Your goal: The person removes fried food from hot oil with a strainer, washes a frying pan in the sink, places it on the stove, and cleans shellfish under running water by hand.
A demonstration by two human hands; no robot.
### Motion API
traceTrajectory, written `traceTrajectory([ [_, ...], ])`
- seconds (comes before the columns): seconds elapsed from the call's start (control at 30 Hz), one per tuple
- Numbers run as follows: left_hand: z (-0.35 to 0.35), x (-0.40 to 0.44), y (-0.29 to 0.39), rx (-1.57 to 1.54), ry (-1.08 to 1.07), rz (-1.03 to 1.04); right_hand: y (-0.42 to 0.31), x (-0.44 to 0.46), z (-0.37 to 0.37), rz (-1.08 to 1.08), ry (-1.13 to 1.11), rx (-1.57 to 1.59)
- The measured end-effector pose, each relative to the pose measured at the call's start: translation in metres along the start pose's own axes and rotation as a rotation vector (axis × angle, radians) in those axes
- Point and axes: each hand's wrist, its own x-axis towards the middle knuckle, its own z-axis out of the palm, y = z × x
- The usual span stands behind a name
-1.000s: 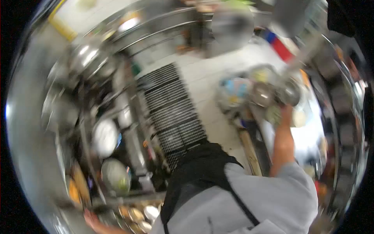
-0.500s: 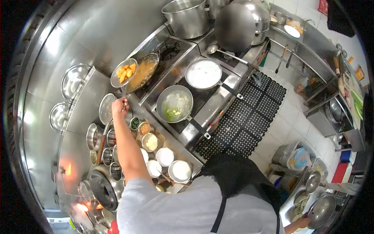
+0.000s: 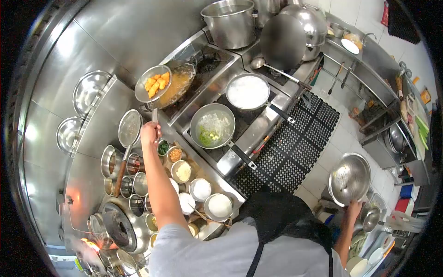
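My left hand (image 3: 150,133) is closed around the handle of a round strainer (image 3: 141,92) heaped with orange fried pieces (image 3: 157,84). The strainer is over the near-left edge of a wok (image 3: 183,82) of yellowish frothy oil. Out to the right, my right hand (image 3: 354,208) grips the rim of a metal bowl (image 3: 350,173), tilted so that its inside faces up. A pan (image 3: 213,124) holding bubbling liquid and chopped green bits stands on the stove to the right of the strainer. Beyond it, another pan (image 3: 248,91) is filled with white foam.
Seasoning tubs (image 3: 200,189) and metal cups (image 3: 140,183) crowd the counter by my left arm. A second strainer (image 3: 130,127) with a wooden handle rests there. A ladle (image 3: 258,63) lies across the stove near a large pot (image 3: 229,27). A black mat (image 3: 290,147) covers the floor.
My right hand has lifted the metal bowl from the lower right, bringing it up and inward. The strainer stays by the wok in my left hand, with its orange pieces shifted slightly.
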Motion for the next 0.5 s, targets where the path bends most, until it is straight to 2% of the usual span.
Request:
traceTrajectory([
  [0.03,-0.001,-0.017,0.009,0.106,-0.003,0.056,-0.028,0.008,0.031,-0.006,-0.041,-0.039],
  [0.1,-0.008,-0.041,0.019,0.103,-0.091,0.108,-0.102,-0.009,0.091,-0.073,-0.109,0.134],
  [0.13,-0.011,-0.053,0.021,0.03,-0.147,0.1,-0.154,-0.031,0.116,-0.002,-0.122,0.106],
  [0.17,-0.01,-0.072,0.031,0.092,-0.188,0.142,-0.194,-0.043,0.13,0.07,-0.128,0.077],
  [0.23,0.002,-0.115,0.05,0.097,-0.269,0.121,-0.194,-0.019,0.152,-0.034,-0.207,0.112],
  [0.37,0.05,-0.182,0.053,0.209,-0.449,0.013,-0.264,-0.044,0.176,0.049,-0.191,0.05],
  [0.4,0.069,-0.192,0.041,0.129,-0.542,-0.02,-0.227,-0.01,0.176,0.018,-0.248,0.027],
  [0.43,0.09,-0.203,0.03,0.056,-0.642,-0.066,-0.242,-0.02,0.174,0.006,-0.188,0.026],
  [0.47,0.113,-0.21,0.014,0.111,-0.75,-0.069,-0.259,-0.031,0.172,-0.006,-0.127,0.024],
  [0.5,0.137,-0.216,-0.004,0.167,-0.852,-0.066,-0.238,-0.01,0.169,-0.029,-0.126,-0.122],
])
